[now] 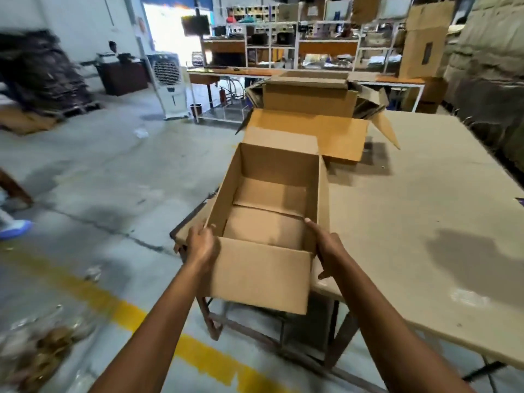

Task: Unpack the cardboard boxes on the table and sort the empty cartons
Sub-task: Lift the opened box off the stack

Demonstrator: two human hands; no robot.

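Though empty, a boxy corrugated carton (261,269), left hand (200,246) and right hand (329,251) clamped on opposite walls.

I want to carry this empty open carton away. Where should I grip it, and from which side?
Probably the top rims of its two long side walls near the front corners, one hand from each side, where the left hand and right hand sit now. The carton is open-topped and empty, so those rims are free; its front juts past the table.
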